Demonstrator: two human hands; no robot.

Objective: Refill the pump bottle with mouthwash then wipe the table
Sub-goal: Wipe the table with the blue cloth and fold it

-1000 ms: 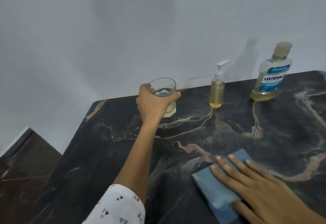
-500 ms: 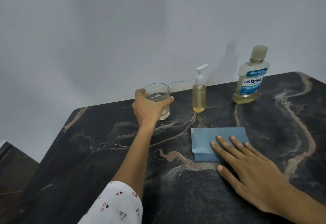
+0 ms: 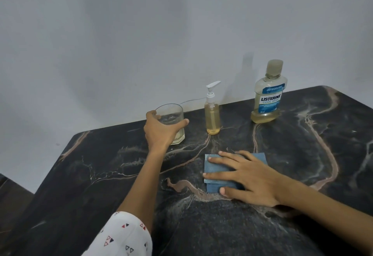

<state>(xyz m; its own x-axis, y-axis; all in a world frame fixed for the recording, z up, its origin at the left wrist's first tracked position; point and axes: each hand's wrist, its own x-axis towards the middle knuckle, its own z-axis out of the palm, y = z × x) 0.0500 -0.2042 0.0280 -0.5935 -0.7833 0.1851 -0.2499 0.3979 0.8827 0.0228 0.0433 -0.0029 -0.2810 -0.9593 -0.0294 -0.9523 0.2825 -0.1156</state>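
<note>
A small pump bottle (image 3: pixel 212 116) with yellow liquid and a white pump stands near the table's far edge. To its right stands a capped mouthwash bottle (image 3: pixel 267 98) with a blue label. My left hand (image 3: pixel 159 129) grips a clear glass (image 3: pixel 171 117) holding a little pale liquid, left of the pump bottle. My right hand (image 3: pixel 248 175) lies flat, fingers spread, on a folded blue cloth (image 3: pixel 217 172) on the dark marble table (image 3: pixel 302 155).
A pale wall rises right behind the table's far edge. The table's left edge drops to a dark floor (image 3: pixel 14 197). A white patterned sleeve (image 3: pixel 123 235) covers my left upper arm at the bottom.
My right hand has slid the blue cloth away from me and to the left, toward the pump bottle. The left hand keeps holding the glass in place.
</note>
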